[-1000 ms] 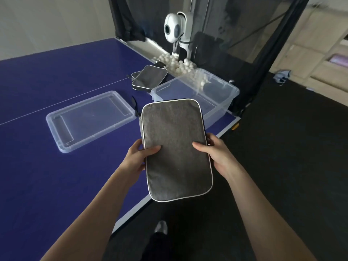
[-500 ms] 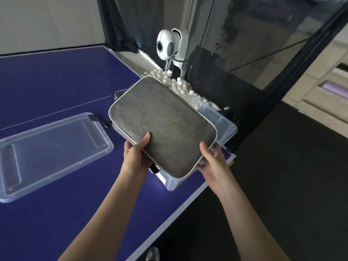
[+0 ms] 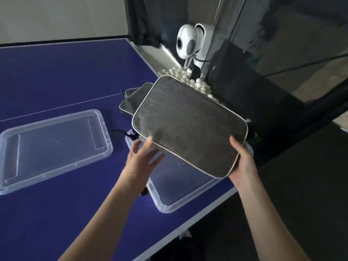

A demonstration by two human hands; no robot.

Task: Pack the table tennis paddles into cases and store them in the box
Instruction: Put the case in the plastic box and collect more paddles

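1 grey case now hovers over the box; left hand has let go, fingers spread; right hand pinches its corner, probably lowering.

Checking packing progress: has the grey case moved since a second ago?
Yes. The grey case has moved away from the person, from short of the clear box to above it.

Blue table, pale wall behind, dark floor, black netting right.
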